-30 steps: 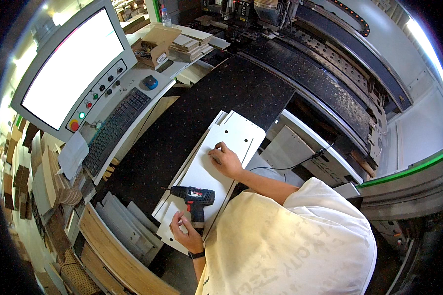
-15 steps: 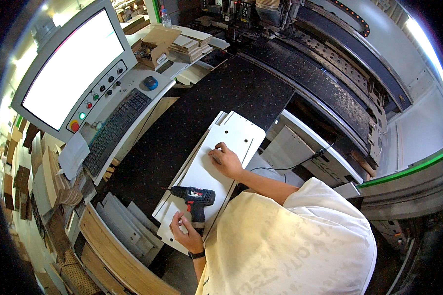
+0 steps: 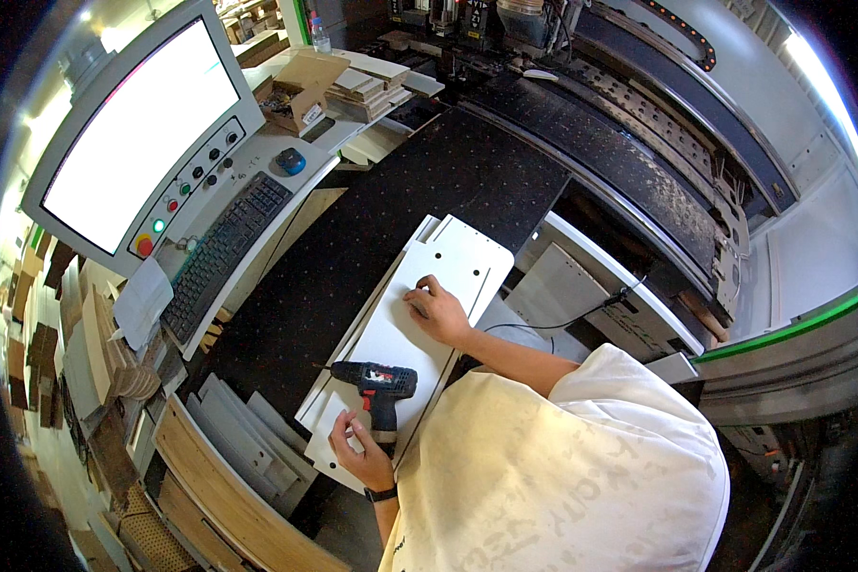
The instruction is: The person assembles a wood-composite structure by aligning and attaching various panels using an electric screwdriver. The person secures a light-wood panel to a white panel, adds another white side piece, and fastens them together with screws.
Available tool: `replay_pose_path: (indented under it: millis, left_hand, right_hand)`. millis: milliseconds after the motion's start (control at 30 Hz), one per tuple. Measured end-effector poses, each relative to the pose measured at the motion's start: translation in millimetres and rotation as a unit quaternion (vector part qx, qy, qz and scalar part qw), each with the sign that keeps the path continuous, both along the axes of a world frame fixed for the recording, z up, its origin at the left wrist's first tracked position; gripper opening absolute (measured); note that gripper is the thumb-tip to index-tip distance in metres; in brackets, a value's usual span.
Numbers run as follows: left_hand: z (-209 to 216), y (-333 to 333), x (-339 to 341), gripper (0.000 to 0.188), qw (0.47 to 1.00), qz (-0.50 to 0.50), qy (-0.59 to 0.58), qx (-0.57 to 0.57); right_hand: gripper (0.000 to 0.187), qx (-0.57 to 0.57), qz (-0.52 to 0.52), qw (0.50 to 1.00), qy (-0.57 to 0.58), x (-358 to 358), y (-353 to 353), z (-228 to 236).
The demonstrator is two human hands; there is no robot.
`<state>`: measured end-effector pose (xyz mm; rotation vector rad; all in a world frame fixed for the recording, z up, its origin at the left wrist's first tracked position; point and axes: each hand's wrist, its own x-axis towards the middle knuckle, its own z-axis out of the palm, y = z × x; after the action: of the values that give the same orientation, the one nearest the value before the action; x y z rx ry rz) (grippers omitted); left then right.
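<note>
White panels (image 3: 419, 334) with dark holes and a narrow groove lie stacked in front of me. A black cordless drill (image 3: 377, 381) with a red trigger rests on its side on them, its bit pointing left. Just left of the drill's handle is my left hand (image 3: 360, 458), palm upward, fingers loosely bent and apart, a dark band on the wrist. Farther up the top panel rests my right hand (image 3: 437, 315). Its fingers are curled together at the surface, and anything between them is hidden.
At left stand a control screen (image 3: 143, 133), keyboard (image 3: 229, 243) and blue mouse (image 3: 291, 161). An open cardboard box (image 3: 300, 91) sits behind them. A black machine bed (image 3: 353, 238) runs beneath the panels. Dusty machinery (image 3: 629, 143) fills the far right. Boards (image 3: 248, 486) stand at lower left.
My hands, the drill and the panels look unmoved. At the back, the machine head has shifted slightly, and a pale piece shows more clearly below it.
</note>
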<state>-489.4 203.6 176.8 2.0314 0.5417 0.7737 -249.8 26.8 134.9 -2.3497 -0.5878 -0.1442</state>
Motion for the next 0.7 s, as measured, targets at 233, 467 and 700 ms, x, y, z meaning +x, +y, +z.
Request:
replay_pose_path:
  millis: [233, 467, 700]
  left_hand:
    - [0.7, 0.4, 0.4, 0.027, 1.0, 0.001, 0.002, 0.001]
    - [0.6, -0.4, 1.0, 0.025, 1.0, 0.003, -0.002, -0.006]
    - [-2.5, 1.7, 0.7, 0.026, 1.0, -0.004, -0.003, -0.002]
  right_hand:
    - [0.021, 0.01, 0.003, 1.0, 0.0, 0.1, -0.2, -1.7]
    - [0.025, 0.013, 0.008, 1.0, 0.002, 0.4, -0.2, -0.4]
    - [0.02, 0.015, 0.003, 1.0, -0.001, -0.6, 0.3, 1.3]
